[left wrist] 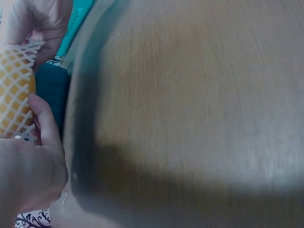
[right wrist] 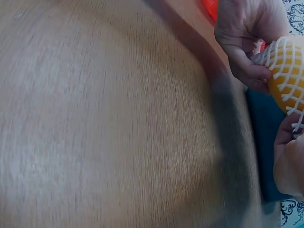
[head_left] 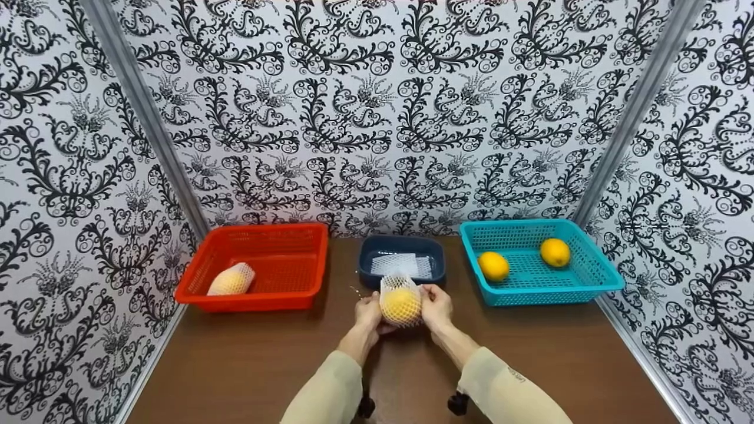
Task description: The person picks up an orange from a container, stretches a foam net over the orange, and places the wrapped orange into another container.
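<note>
An oval yellow-orange fruit (head_left: 401, 305) sits inside a white foam net sleeve (head_left: 396, 281), held up between both hands in front of the dark blue bin. My left hand (head_left: 369, 313) grips the netted fruit from the left, and its thumb lies on bare fruit skin in the left wrist view. On the other side, my right hand (head_left: 436, 305) pinches the edge of the net. The sleeve's loose end rises above the fruit towards the bin. In the right wrist view the mesh (right wrist: 288, 71) is stretched around the fruit.
Behind the hands stands a dark blue bin (head_left: 368, 277) with flat white foam nets (head_left: 393, 264). A red basket (head_left: 253, 303) at left holds one netted fruit (head_left: 233, 280). The teal basket (head_left: 542, 297) at right holds two bare fruits (head_left: 493, 267). Patterned walls enclose the brown table (head_left: 247, 365).
</note>
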`<action>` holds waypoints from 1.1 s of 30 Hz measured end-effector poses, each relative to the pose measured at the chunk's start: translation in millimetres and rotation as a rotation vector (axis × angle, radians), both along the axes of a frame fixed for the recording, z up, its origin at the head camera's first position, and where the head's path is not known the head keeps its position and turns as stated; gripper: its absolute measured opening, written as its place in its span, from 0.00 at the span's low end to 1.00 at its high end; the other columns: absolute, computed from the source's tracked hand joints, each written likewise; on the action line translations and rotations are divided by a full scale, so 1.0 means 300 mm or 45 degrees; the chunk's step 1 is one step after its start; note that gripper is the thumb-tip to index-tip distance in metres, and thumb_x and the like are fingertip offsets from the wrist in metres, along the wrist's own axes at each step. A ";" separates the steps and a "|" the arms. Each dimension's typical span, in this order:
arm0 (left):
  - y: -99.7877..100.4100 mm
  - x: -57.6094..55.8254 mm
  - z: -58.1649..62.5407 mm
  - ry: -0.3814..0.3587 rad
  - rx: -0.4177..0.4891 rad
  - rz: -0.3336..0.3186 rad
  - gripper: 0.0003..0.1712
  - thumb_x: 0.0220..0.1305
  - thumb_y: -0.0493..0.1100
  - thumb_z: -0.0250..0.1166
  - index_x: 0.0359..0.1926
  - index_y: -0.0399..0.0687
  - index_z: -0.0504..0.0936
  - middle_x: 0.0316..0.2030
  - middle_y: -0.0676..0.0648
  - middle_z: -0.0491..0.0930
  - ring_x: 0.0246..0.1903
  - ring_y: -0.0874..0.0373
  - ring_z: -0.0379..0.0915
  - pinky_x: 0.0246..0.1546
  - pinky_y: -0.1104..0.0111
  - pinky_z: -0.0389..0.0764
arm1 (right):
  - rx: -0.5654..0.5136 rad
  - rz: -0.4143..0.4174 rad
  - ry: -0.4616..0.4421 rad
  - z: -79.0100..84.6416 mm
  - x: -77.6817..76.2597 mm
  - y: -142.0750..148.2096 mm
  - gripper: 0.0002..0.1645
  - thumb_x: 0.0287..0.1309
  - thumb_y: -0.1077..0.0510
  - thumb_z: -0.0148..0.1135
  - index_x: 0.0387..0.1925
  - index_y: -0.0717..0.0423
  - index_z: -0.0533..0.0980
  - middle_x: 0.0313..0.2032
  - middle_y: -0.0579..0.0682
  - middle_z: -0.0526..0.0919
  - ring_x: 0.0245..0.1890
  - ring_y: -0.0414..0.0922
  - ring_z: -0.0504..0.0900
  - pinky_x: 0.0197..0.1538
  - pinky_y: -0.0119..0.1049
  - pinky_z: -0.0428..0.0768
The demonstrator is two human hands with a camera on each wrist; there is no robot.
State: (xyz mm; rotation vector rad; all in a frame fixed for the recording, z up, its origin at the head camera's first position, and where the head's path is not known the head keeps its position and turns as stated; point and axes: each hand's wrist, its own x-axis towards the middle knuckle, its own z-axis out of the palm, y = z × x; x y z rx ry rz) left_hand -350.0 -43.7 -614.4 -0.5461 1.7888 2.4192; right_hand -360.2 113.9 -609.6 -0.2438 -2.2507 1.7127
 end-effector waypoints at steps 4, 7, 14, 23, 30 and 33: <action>-0.005 0.002 -0.007 -0.010 0.030 0.013 0.27 0.91 0.49 0.49 0.72 0.29 0.72 0.32 0.48 0.81 0.28 0.57 0.82 0.27 0.63 0.89 | -0.034 0.017 -0.034 0.013 0.008 -0.008 0.12 0.79 0.59 0.66 0.48 0.65 0.88 0.43 0.59 0.94 0.39 0.37 0.83 0.48 0.33 0.79; -0.005 0.006 -0.009 -0.019 0.034 0.033 0.26 0.91 0.49 0.50 0.70 0.29 0.73 0.29 0.49 0.80 0.26 0.58 0.81 0.26 0.66 0.88 | -0.118 0.050 -0.065 0.011 0.012 -0.009 0.13 0.80 0.58 0.66 0.49 0.66 0.88 0.44 0.57 0.95 0.38 0.34 0.82 0.47 0.31 0.78; -0.002 0.012 0.002 -0.038 0.118 -0.015 0.24 0.91 0.50 0.50 0.64 0.31 0.76 0.32 0.48 0.81 0.30 0.56 0.82 0.30 0.63 0.90 | -0.269 0.099 -0.099 -0.007 0.006 -0.007 0.16 0.81 0.58 0.63 0.53 0.70 0.86 0.41 0.52 0.94 0.36 0.34 0.81 0.43 0.28 0.79; -0.008 0.017 -0.010 0.005 0.405 0.007 0.20 0.89 0.49 0.55 0.50 0.36 0.85 0.31 0.48 0.85 0.33 0.56 0.84 0.33 0.60 0.90 | -0.310 0.175 -0.099 -0.018 0.022 -0.029 0.19 0.83 0.58 0.61 0.56 0.73 0.83 0.37 0.47 0.92 0.33 0.36 0.81 0.38 0.29 0.78; 0.000 0.020 0.000 0.003 0.409 0.052 0.20 0.88 0.48 0.55 0.54 0.34 0.84 0.30 0.50 0.86 0.32 0.58 0.86 0.33 0.62 0.90 | -0.275 0.197 -0.102 -0.027 0.034 -0.034 0.16 0.82 0.60 0.60 0.54 0.72 0.84 0.45 0.57 0.94 0.39 0.36 0.83 0.44 0.29 0.80; -0.001 0.022 -0.001 -0.014 0.360 0.097 0.21 0.89 0.49 0.55 0.54 0.34 0.84 0.30 0.50 0.85 0.31 0.57 0.85 0.31 0.62 0.89 | -0.231 0.208 -0.102 -0.025 0.036 -0.029 0.16 0.82 0.60 0.60 0.55 0.71 0.84 0.49 0.62 0.93 0.40 0.37 0.83 0.45 0.30 0.80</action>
